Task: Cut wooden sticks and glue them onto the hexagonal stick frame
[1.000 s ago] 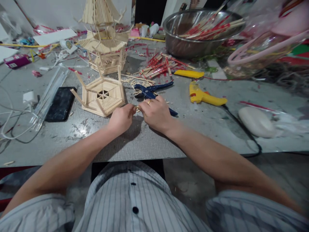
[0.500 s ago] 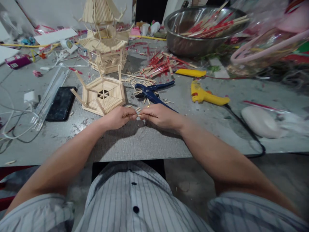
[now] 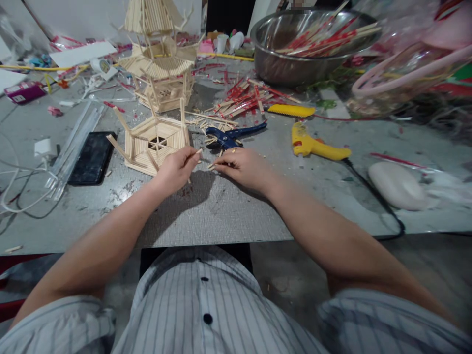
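Note:
My left hand [image 3: 178, 169] is closed in a pinch on a short wooden stick [image 3: 199, 151], beside the near right edge of a hexagonal stick frame [image 3: 138, 150] with upright posts. Just to the right, my right hand [image 3: 241, 168] is low over the table, thumb and fingertips pinched on a small wooden piece [image 3: 211, 167]. A gap separates the two hands. Behind my right hand lie blue-handled pliers [image 3: 225, 139], partly covered by it. Beyond the frame stands a tiered wooden pagoda model [image 3: 158, 69].
Red-and-wood sticks [image 3: 245, 98] are heaped behind the pliers, near a steel bowl [image 3: 295, 66]. A yellow knife [image 3: 291, 110] and a yellow glue gun [image 3: 317, 147] with black cord lie right. A black phone [image 3: 92, 158] and white cables are left.
My hands have moved apart, and a stick now shows at my left fingertips. My right hand has shifted slightly up and away, covering more of the pliers' handle.

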The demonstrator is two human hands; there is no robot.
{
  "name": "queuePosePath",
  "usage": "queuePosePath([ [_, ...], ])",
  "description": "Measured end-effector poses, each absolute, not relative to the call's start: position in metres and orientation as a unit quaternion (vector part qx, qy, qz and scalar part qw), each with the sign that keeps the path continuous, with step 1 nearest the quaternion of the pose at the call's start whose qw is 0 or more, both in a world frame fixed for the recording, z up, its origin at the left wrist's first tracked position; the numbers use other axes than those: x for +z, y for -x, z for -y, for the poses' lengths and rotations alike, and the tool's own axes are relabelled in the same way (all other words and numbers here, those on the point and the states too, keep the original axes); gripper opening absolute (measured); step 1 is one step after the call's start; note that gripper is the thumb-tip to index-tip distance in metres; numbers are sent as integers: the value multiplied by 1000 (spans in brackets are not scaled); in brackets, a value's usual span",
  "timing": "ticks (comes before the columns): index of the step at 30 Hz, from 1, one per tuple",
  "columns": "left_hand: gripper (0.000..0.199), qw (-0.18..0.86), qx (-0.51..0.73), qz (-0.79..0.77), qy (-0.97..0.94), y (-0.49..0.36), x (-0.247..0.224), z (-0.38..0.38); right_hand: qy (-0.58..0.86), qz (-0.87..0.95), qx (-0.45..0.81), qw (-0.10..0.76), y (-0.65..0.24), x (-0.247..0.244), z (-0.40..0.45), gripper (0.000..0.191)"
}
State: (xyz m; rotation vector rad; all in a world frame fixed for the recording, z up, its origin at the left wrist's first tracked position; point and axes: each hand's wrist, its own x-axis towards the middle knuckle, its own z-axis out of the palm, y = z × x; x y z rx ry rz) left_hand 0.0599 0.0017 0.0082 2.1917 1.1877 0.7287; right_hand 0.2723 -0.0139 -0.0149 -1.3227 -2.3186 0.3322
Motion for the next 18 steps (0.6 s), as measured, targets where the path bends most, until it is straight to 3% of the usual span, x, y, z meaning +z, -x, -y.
queuePosePath([
  [9,13,328,290,-444,-782,-64,-5,-4,492,853,58,165,-265,-21,13,20],
  [12,7,309,298,-456,-780,-65,-2,-1,485,848,68,203,-268,-18,13,21],
  [18,22,278,296,-458,-791,-65,1,3,531,792,65,296,-278,-12,13,27],
])
